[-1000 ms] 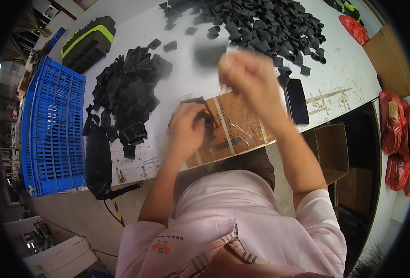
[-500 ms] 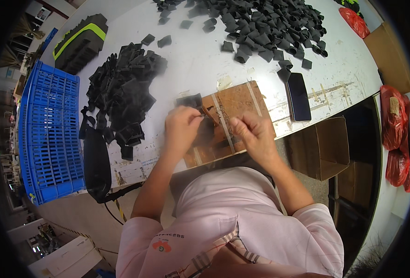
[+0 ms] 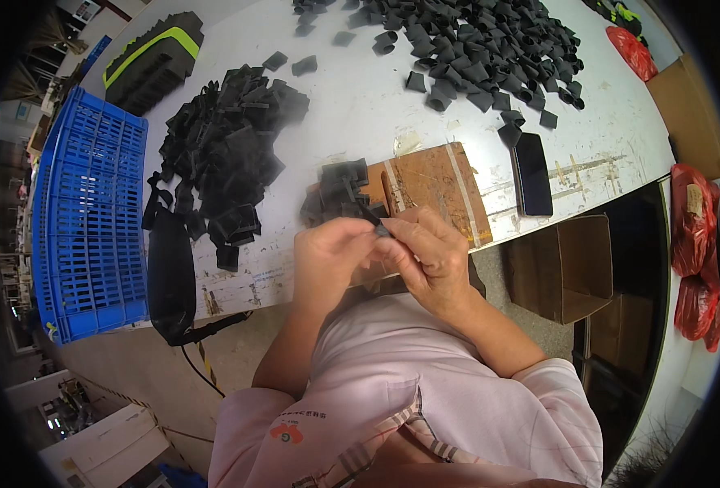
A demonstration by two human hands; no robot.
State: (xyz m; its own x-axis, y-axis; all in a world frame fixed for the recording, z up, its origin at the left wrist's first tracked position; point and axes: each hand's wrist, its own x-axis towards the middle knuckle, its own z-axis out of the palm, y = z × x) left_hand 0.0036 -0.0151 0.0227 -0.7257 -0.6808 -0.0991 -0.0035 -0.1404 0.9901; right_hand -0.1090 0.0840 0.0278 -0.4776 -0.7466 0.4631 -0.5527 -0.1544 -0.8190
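Observation:
Just over the table's front edge, my left hand (image 3: 327, 256) and my right hand (image 3: 435, 256) meet. Both pinch a small dark fabric piece (image 3: 382, 231) between their fingertips; much of it is hidden by the fingers. Beyond them is a brown wooden board (image 3: 437, 183) with pale strips across it. A small heap of black fabric pieces (image 3: 337, 189) covers the board's left side, close to my left fingers. Farther left spreads a larger pile of flat black fabric pieces (image 3: 230, 154). Toward the back right, many black pieces curled into short tubes (image 3: 490, 49) are heaped.
A blue plastic crate (image 3: 91, 220) stands at the left edge, beside a black pouch-like thing (image 3: 171, 281). Behind it lies a dark stack with a yellow-green band (image 3: 152, 61). A phone (image 3: 532, 175) rests right of the board. Below the edge sits an open cardboard box (image 3: 559, 268); red bags (image 3: 693, 220) hang right.
My hands were apart over the board; they have come together nearer my body, with the dark piece between them. The view has shifted slightly.

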